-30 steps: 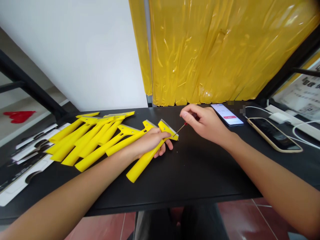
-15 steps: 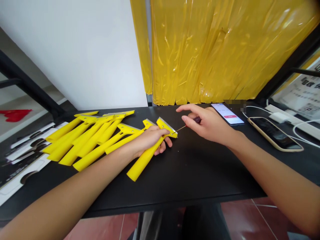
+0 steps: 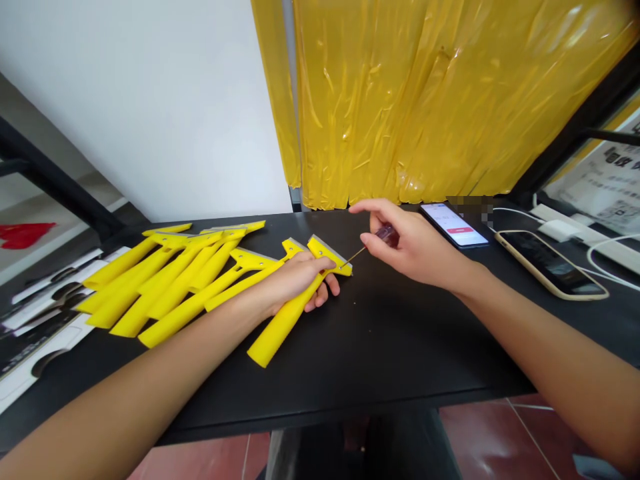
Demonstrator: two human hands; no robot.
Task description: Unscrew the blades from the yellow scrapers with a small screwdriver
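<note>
My left hand [image 3: 303,280] is closed around the neck of a yellow scraper [image 3: 280,327], thumb on top near the wide head with its metal edge. The scraper's handle slants down toward the table's front edge. In my right hand [image 3: 407,243] is a screwdriver [image 3: 385,233] with a dark reddish handle, held between thumb and curled fingers while the index finger stretches out. Its thin shaft meets the scraper head at a screw. Left of my hands, several more yellow scrapers [image 3: 187,307] lie overlapping on the black table [image 3: 400,353].
A lit phone [image 3: 453,225] lies beyond my right forearm. Farther right are another phone [image 3: 553,263] in a beige case, a white charger [image 3: 561,230] and cables. White-and-black boxes [image 3: 60,340] lie at the left. A white panel [image 3: 150,107] and yellow plastic sheeting [image 3: 400,100] rise behind the table.
The view has shifted slightly. My right hand has turned a little about the screwdriver, whose tip stays at the scraper head. My left hand keeps the same hold.
</note>
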